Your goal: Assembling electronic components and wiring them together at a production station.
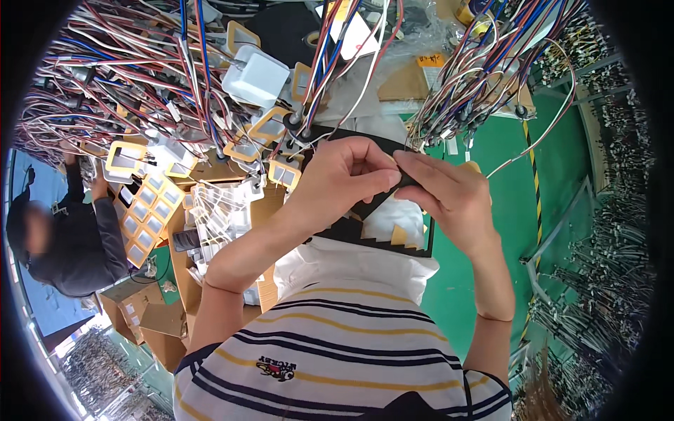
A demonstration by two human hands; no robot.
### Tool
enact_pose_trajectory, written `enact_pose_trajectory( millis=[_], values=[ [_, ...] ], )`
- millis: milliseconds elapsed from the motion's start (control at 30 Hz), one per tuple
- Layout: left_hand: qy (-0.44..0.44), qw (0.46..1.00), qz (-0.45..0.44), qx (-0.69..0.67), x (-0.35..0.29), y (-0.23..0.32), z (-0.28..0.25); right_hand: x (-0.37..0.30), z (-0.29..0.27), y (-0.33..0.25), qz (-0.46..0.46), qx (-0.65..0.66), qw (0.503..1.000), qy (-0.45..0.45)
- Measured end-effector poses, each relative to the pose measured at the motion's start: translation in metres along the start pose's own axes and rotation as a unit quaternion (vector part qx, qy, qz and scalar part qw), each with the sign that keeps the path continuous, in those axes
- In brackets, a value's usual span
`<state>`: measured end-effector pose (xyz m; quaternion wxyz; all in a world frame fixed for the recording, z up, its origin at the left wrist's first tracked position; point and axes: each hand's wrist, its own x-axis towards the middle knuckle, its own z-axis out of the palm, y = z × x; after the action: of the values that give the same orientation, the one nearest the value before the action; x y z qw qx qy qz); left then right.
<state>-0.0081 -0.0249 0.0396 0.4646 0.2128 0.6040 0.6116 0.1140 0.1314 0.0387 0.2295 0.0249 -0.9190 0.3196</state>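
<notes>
My left hand (345,175) has its fingers curled, with thumb and forefinger pinched together; whatever is between them is too small to name. Close against it, my right hand (453,196) pinches a thin black piece (405,167) between thumb and fingers. Both sets of fingertips nearly meet at its edge. Below them, across my lap, lies a black-rimmed tray (429,242). Inside it are a clear plastic bag (386,223) and small yellowish paper scraps (399,235). My hands hide part of the tray.
Bundled wires (133,77) with white square housings (256,76) and yellow-edged frames crowd the left and far side. Another wire bundle (484,70) hangs at the far right. Cardboard boxes (163,323) stand left, near a person in dark clothes (77,242). Green floor (502,231) lies right.
</notes>
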Motion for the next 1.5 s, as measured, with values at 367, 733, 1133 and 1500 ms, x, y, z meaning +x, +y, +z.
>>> enact_pose_trajectory(
  millis=[367,733,1133,1500],
  values=[
    [-0.097,0.992,-0.015,0.073,-0.024,-0.005,-0.014,-0.017,0.008,-0.008,-0.013,0.005,0.997,-0.076],
    [-0.313,0.916,-0.172,-0.183,-0.001,-0.060,-0.001,-0.036,0.050,-0.044,-0.057,0.134,0.939,-0.312],
    [-0.281,0.956,-0.045,0.069,-0.004,-0.054,-0.011,-0.040,0.044,0.005,0.300,0.462,0.834,-0.025],
    [-0.222,0.961,-0.163,0.012,-0.073,-0.046,0.002,-0.068,0.028,-0.041,0.330,0.539,0.773,-0.057]
  ],
)
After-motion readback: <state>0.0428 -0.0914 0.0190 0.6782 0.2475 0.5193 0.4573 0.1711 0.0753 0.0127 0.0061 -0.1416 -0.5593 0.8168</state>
